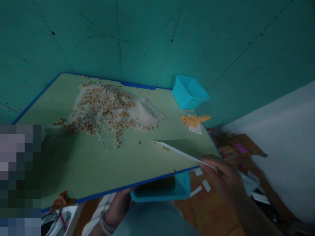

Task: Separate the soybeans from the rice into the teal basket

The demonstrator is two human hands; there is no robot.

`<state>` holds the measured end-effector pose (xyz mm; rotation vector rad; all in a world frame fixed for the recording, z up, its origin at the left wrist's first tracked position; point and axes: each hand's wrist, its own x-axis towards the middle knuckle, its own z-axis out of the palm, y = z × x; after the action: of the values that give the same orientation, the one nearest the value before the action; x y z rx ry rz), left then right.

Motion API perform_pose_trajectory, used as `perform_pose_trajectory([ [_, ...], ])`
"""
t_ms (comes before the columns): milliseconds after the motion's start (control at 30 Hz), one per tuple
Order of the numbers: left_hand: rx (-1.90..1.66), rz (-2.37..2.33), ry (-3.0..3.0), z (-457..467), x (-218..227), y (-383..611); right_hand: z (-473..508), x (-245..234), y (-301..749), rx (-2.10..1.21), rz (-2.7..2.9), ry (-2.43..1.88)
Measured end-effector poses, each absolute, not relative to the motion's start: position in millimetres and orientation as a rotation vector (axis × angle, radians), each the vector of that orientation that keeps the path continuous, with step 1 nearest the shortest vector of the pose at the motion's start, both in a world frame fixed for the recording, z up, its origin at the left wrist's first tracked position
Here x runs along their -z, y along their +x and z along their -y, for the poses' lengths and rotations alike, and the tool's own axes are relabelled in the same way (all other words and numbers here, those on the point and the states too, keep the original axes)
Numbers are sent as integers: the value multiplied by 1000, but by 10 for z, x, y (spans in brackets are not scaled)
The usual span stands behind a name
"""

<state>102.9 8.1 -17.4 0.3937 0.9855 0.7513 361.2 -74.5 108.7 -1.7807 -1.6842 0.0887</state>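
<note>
My right hand (225, 178) pinches the end of a thin white card (180, 153), seen nearly edge-on, its far end low over the table. Several yellow beans (165, 148) lie beside the card. Below the table's front edge, my left hand (122, 200), with a bracelet at the wrist, grips the left end of a blue tub (161, 198); its fingers are partly hidden. The tub's inside is dark, and the tabletop covers part of it. A spread heap of white rice-like grains (149, 113) mixed with yellow-brown beans (98, 100) covers the table's left and middle.
The pale table (118, 167) has a blue rim. At its back right corner stands another blue tub (188, 98), near an orange cloth (194, 120). A crumpled brown scrap (63, 199) lies front left. Cardboard (246, 146) and paper pieces (206, 186) are on the floor. A green wall rises behind.
</note>
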Motion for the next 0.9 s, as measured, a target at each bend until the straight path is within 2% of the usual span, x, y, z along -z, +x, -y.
perform_pose_trajectory([
  [467,-651,-1027,175,-65,-10,1102,1006,-1259,3551,-298,1878,-1581],
  [900,-720,-1053,330,-61,2,1057,1063,-1322,3514,-382,1987,-1548],
])
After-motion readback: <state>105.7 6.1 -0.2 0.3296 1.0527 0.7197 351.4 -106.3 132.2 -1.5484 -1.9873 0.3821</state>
